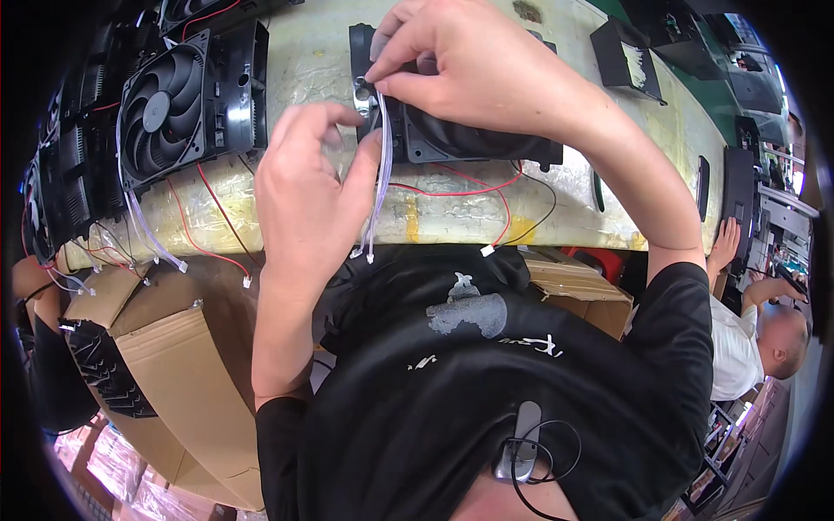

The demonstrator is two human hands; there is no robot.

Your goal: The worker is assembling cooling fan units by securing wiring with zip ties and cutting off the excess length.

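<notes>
A black fan unit (452, 139) lies on the table before me, partly hidden by my right hand (443, 56). That hand is closed in a pinch at the unit's left edge, at the top of a bundle of whitish wires (382, 174). The wires hang down over the table's near edge. My left hand (308, 187) is beside them, thumb against the bundle and curled fingertips by the black housing, with a gap between thumb and fingers. From the same unit, a red wire (460, 192) and a black wire run to a white connector (487, 251).
Another fan unit (161, 113) stands at the left among several black units, their wires hanging over the edge. An open black box (627, 61) sits at the far right. Cardboard boxes (182, 365) stand below the table. Other people are at work on both sides.
</notes>
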